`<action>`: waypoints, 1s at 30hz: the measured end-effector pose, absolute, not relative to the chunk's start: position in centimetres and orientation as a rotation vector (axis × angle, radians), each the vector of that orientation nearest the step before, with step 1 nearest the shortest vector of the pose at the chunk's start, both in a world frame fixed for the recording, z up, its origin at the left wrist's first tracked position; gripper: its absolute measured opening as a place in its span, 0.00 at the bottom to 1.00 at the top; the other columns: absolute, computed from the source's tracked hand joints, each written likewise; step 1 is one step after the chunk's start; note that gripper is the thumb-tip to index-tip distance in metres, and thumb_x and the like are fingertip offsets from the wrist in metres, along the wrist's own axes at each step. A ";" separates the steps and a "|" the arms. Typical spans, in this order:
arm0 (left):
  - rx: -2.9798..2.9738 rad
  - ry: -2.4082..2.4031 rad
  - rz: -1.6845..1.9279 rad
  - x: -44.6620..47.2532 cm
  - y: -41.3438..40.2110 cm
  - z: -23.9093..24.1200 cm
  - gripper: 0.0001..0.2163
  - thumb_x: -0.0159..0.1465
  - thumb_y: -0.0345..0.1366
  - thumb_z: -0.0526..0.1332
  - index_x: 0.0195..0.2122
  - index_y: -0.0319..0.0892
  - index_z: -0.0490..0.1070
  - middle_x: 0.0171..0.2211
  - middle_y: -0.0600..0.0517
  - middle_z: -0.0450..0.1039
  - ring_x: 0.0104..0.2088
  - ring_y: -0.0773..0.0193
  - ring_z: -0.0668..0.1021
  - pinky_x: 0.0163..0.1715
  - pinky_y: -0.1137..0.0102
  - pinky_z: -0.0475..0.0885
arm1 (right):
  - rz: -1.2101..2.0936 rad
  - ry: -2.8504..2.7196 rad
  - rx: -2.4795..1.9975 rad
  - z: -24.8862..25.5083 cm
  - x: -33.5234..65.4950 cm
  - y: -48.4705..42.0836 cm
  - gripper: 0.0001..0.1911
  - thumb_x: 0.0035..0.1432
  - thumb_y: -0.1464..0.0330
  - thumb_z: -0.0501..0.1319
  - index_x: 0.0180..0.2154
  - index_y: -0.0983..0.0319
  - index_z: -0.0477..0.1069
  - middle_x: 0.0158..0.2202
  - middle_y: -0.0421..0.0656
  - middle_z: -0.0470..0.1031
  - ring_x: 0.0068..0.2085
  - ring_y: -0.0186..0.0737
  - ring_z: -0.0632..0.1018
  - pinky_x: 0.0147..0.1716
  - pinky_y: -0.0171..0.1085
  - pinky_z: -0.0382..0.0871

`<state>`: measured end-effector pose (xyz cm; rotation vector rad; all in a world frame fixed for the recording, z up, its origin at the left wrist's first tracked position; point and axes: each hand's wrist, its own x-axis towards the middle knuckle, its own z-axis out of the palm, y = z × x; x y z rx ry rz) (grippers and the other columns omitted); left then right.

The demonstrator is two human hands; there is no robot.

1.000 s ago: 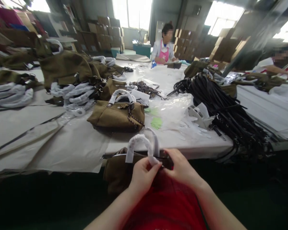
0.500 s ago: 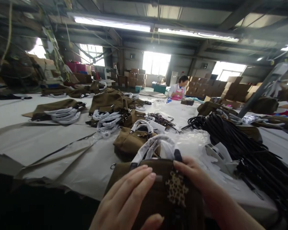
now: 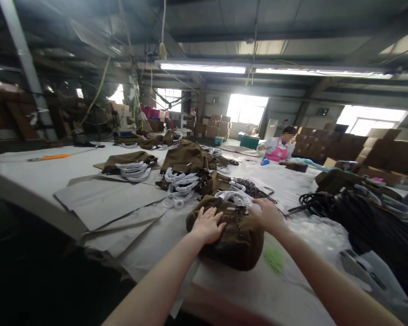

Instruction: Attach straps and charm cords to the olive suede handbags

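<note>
An olive-brown handbag (image 3: 246,246) lies on the white-covered table in front of me, its handles (image 3: 236,196) wrapped in white film. My left hand (image 3: 209,224) rests flat on the bag's left side, fingers spread. At the upper right edge, beside the handle, my right hand (image 3: 268,215) closes its fingers and thumb on the bag. A thin dark chain or cord (image 3: 238,224) hangs down the bag's face between my hands. Just behind it sits another brown bag (image 3: 217,182), partly hidden.
More brown bags (image 3: 183,158) with wrapped handles are piled farther back. Black straps (image 3: 370,222) heap up at the right. Grey sheets (image 3: 112,201) and an orange-handled tool (image 3: 55,157) lie at the left. Across the table is a person in a pink apron (image 3: 279,151).
My hands have reached farther forward, and the bag under them lies farther from me than the one before; I cannot tell if it is the same. The view has turned left.
</note>
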<state>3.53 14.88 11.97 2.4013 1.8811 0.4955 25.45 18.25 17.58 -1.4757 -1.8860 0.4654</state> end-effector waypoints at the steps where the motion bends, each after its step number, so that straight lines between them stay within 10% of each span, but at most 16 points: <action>1: 2.397 1.882 0.506 3.5 15.2 10.8 0.24 0.68 0.47 0.51 0.60 0.42 0.68 0.64 0.40 0.64 0.65 0.49 0.64 0.65 0.47 0.52 | 0.359 -2.019 -1.396 16.4 24.4 17.1 0.20 0.53 0.61 0.65 0.45 0.65 0.77 0.53 0.56 0.74 0.58 0.58 0.69 0.60 0.52 0.58; 6: 2.428 1.881 0.641 3.3 13.6 8.2 0.24 0.68 0.45 0.51 0.63 0.42 0.64 0.67 0.42 0.59 0.68 0.53 0.59 0.68 0.50 0.45 | 0.068 -2.378 -1.106 10.5 20.7 11.6 0.20 0.57 0.61 0.63 0.50 0.62 0.74 0.51 0.51 0.76 0.53 0.55 0.73 0.59 0.54 0.60; 12: 2.523 1.677 1.122 0.4 14.4 10.5 0.16 0.67 0.33 0.51 0.53 0.42 0.72 0.56 0.46 0.73 0.58 0.59 0.71 0.65 0.59 0.59 | 0.168 -2.302 -1.071 6.8 21.6 12.4 0.16 0.61 0.64 0.59 0.49 0.62 0.75 0.52 0.51 0.75 0.54 0.52 0.73 0.56 0.52 0.66; 30: 1.509 2.562 0.812 -14.7 30.5 16.7 0.15 0.67 0.41 0.61 0.51 0.39 0.71 0.50 0.46 0.73 0.48 0.56 0.77 0.48 0.55 0.74 | 0.229 -2.119 -1.144 4.1 20.2 15.0 0.18 0.59 0.69 0.59 0.51 0.60 0.73 0.55 0.49 0.73 0.57 0.49 0.72 0.59 0.50 0.65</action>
